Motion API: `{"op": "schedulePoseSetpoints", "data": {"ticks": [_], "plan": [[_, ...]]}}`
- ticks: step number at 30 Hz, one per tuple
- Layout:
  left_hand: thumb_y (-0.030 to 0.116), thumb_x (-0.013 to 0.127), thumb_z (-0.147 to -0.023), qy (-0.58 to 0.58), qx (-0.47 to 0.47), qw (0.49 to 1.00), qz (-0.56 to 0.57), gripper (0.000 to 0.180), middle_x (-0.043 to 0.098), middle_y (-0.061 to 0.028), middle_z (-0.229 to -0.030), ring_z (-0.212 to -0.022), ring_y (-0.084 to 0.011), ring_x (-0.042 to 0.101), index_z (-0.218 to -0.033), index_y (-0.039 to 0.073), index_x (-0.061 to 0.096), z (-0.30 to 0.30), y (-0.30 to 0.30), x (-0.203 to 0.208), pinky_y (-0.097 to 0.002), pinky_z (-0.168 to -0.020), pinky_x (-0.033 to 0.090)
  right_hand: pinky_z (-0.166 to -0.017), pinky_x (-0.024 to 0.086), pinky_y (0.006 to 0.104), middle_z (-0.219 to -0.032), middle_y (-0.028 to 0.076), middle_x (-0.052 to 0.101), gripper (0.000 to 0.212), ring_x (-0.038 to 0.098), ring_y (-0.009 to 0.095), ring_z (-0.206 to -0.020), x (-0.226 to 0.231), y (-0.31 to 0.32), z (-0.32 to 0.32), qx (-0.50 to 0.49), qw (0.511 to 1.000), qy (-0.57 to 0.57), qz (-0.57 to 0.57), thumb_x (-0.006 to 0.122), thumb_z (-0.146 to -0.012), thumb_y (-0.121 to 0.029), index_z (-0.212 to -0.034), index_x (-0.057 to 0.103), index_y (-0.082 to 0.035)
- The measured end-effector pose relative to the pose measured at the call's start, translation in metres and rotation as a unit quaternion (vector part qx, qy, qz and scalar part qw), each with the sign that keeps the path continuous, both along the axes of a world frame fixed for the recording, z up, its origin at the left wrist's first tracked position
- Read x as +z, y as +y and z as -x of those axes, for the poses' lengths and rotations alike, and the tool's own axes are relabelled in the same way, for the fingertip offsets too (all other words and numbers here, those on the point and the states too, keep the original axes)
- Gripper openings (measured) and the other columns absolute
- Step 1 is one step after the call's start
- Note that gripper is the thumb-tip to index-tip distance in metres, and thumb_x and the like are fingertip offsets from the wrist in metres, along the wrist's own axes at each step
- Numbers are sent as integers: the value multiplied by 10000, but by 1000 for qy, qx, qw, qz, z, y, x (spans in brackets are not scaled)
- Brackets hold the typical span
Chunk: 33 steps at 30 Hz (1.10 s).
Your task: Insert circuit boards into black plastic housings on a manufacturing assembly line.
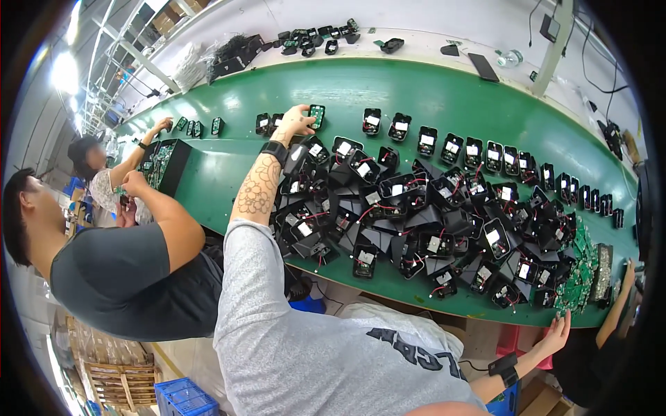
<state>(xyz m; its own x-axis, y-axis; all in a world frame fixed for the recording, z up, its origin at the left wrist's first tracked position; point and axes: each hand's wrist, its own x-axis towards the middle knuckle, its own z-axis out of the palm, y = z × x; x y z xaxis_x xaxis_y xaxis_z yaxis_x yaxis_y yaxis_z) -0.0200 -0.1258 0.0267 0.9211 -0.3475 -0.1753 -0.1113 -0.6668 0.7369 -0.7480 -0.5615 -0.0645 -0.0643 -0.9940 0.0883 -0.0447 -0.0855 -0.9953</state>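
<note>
- My left hand [295, 123] reaches far across the green belt [388, 90], fingers pinched on a small unit [317, 116] held at the row of units [451, 147].
- My right hand [557, 331] rests at the belt's near edge, fingers spread, gripping nothing.
- Risk, I judge: my forearm crosses the black pile [416, 215]; dragging it back could snag red wires and pull housings out of place.

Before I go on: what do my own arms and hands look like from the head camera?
Both hands are bare. The left forearm carries a dark patterned tattoo, a black wristband and a grey short sleeve. The right hand also has a black wrist strap.
</note>
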Motion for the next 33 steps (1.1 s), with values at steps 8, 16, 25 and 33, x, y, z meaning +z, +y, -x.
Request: {"op": "schedulePoseSetpoints", "data": {"ticks": [8,16,25,33], "plan": [[233,642,-836,-265,120,954,68,219,711,-81,-773,-630,-141,664,-909,41,716,-56,79,28,-281,-609,525,-766,478,247,-1332,78,500,318,587,137,-912,-4,-15,5,-13,894,415,167,524,-922,-135,-1186,613,17],[250,626,-852,-61,167,983,-54,262,704,-74,-838,-660,-165,657,-1019,62,700,-122,196,-38,-290,-561,513,-648,416,206,-1478,49,374,507,417,87,-668,3,-32,27,144,915,365,97,548,-746,110,-1246,532,30],[118,679,-790,13,60,998,-10,616,653,-96,-918,-661,-150,617,-1358,74,442,-76,134,-10,-275,-579,516,-753,451,261,-1418,93,454,513,529,151,-822,15,-39,46,173,848,475,160,594,-721,114,-1219,548,-2],[-25,532,-803,83,129,923,353,517,525,-159,-973,-742,-254,598,-1269,104,351,-76,135,31,-383,-583,580,-905,436,344,-1240,121,511,648,529,218,-1034,78,7,12,72,934,329,118,698,-807,-58,-1385,405,-55]]}}
